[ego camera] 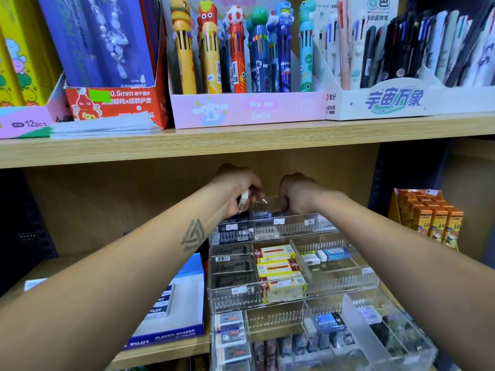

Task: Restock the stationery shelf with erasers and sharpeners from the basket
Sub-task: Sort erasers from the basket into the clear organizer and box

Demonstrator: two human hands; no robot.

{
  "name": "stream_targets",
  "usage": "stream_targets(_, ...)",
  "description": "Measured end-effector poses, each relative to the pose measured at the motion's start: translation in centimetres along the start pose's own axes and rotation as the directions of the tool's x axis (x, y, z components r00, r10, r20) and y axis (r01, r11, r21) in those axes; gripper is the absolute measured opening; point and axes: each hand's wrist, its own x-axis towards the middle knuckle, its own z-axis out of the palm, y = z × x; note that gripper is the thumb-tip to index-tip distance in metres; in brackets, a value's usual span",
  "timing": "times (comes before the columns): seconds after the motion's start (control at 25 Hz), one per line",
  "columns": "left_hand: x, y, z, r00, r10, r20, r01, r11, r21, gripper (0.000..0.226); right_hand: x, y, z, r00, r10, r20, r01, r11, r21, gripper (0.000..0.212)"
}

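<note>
I was stocking the top tier of the acrylic organizer [284, 228], my left hand [238, 188] pinching an eraser [243, 201], my right hand [297, 194] gripping its back wall; next, seat it squarely.

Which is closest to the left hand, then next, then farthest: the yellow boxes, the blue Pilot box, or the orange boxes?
From the left hand:
1. Yellow boxes, just below, in the clear tray's middle tier.
2. Blue Pilot box, lower left on the shelf.
3. Orange boxes, far right.
</note>
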Motion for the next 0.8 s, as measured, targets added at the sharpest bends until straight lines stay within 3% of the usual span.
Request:
stream_targets(0.24,0.1,0.1,0.2,0.999,0.024,0.045,-0.023,0.999,-0.026,0.012,0.1,-0.4,0.4,1.000,-0.008,-0.018,0.007,0.998,-0.058,0.016)
stream_targets(0.32,-0.1,-0.1,0.1,0.998,0.008,0.065,-0.005,0.999,-0.051,0.017,-0.1,-0.4,0.1,0.996,0.031,-0.082,-0.034,0.999,-0.040,0.015)
stream_targets(0.36,-0.2,-0.2,-0.1,0.998,-0.003,0.068,0.007,0.998,-0.066,0.018,-0.3,-0.5,-0.2,0.989,0.059,-0.137,-0.055,0.998,0.038,0.016)
stream_targets(0.44,-0.4,-0.2,-0.1,0.998,-0.017,0.063,0.023,0.995,-0.093,0.019,-1.5,-0.8,-0.9,0.979,0.071,-0.189,0.010,0.918,0.396,0.021)
stream_targets(0.52,-0.7,-0.1,0.0,0.999,-0.013,0.045,0.017,0.995,-0.100,0.019,-4.1,-1.5,-1.4,0.987,-0.058,-0.149,0.153,0.616,0.773,0.026)
stream_targets(0.56,-0.8,-0.1,0.1,0.999,-0.007,0.038,0.011,0.995,-0.101,0.019,-5.2,-1.7,-1.4,0.980,-0.133,-0.145,0.193,0.506,0.841,0.031)
stream_targets(0.6,-0.9,-0.1,0.2,0.999,-0.007,0.035,0.011,0.994,-0.106,0.020,-6.0,-1.8,-1.3,0.971,-0.186,-0.154,0.226,0.483,0.846,0.034)
stream_targets(0.8,-1.3,-0.3,0.3,0.996,-0.047,0.075,0.056,0.991,-0.122,0.024,-6.6,-2.4,-0.3,0.951,-0.172,-0.258,0.310,0.523,0.794,0.039)
